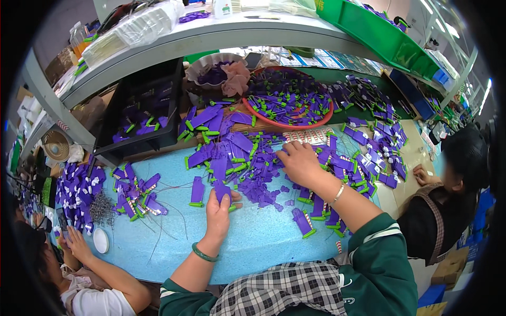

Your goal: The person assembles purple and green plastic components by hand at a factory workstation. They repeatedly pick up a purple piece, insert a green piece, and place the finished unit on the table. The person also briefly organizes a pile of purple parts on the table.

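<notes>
My left hand [217, 211] is closed around a flat purple plastic piece [221, 190] with a green end, held above the blue tabletop. My right hand [300, 164] reaches over the pile, its fingers bent down by a sheet of red-and-white striped stickers [308, 137]; its fingertips are partly hidden, so whether they grip anything does not show. Between the hands lies a heap of small purple parts [259, 184]. Another purple-and-green piece [197, 191] lies left of my left hand, and more pieces [304, 222] lie beneath my right forearm.
A black crate [150, 139] and a round red tray [289, 126] of purple-green parts stand at the back, under a grey shelf [221, 38] with a green bin [369, 31]. Co-workers sit left and right. A wire tangle [101, 208] and white lid [100, 240] lie at left.
</notes>
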`<state>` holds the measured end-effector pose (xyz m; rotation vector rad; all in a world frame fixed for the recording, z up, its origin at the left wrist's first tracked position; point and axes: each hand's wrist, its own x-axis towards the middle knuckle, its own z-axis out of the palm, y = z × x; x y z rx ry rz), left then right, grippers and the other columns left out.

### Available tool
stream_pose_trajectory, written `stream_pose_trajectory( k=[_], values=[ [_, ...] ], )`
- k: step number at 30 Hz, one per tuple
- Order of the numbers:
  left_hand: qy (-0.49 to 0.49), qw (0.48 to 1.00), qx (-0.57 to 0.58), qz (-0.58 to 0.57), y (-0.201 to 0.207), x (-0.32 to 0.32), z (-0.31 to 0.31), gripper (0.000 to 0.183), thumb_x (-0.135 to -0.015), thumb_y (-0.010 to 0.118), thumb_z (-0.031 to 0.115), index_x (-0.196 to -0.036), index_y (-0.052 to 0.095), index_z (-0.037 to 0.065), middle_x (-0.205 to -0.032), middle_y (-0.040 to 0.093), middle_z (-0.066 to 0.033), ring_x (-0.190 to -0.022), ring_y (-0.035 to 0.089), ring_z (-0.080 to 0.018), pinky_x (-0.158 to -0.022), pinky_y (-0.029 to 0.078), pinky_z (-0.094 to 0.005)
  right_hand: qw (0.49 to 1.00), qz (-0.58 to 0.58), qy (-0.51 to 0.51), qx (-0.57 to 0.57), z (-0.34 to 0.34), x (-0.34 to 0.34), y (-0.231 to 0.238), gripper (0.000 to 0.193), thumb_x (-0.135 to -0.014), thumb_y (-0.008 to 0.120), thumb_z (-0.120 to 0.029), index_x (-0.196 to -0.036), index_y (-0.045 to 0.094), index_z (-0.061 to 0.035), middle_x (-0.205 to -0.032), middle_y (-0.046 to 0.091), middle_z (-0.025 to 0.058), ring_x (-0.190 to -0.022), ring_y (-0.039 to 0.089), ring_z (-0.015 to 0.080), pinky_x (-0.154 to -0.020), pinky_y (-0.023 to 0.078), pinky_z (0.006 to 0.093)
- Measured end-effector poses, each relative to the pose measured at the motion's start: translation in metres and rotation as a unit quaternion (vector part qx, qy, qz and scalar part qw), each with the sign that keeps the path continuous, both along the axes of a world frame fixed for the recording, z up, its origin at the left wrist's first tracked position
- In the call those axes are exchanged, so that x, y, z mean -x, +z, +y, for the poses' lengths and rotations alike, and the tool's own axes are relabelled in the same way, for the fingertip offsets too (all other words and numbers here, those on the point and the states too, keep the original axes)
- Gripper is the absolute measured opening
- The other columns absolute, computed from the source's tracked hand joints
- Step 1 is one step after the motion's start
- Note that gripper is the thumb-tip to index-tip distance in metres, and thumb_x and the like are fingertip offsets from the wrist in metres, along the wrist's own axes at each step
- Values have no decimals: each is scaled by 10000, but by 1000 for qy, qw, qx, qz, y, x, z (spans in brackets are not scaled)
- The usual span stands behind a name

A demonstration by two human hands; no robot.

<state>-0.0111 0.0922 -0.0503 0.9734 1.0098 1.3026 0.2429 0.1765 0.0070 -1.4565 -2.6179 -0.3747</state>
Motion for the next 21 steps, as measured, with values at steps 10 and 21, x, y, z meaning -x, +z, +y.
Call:
stream_pose_trajectory(
  k=[10, 21],
  values=[
    [-9, 1000, 28, 3, -7, 7, 7, 169, -983, 419, 101, -1114, 504, 38, -1036, 589, -89, -964, 588, -186, -826, 549, -374, 982, 169, 23, 74, 14, 34, -8, 362, -739, 596, -22, -1100, 598, 7, -1121, 580, 172, -1006, 584, 311, -883, 467, 419],
    [-15, 998, 60, -32, -6, 3, 11, 199, -979, 424, 92, -1151, 498, 24, -1093, 578, -101, -1001, 586, -205, -845, 550, -394, 968, 196, -45, 151, 31, 79, -23, 540, -695, 554, 59, -1229, 535, -16, -1165, 530, 148, -1077, 513, 350, -905, 455, 427]
  ],
)
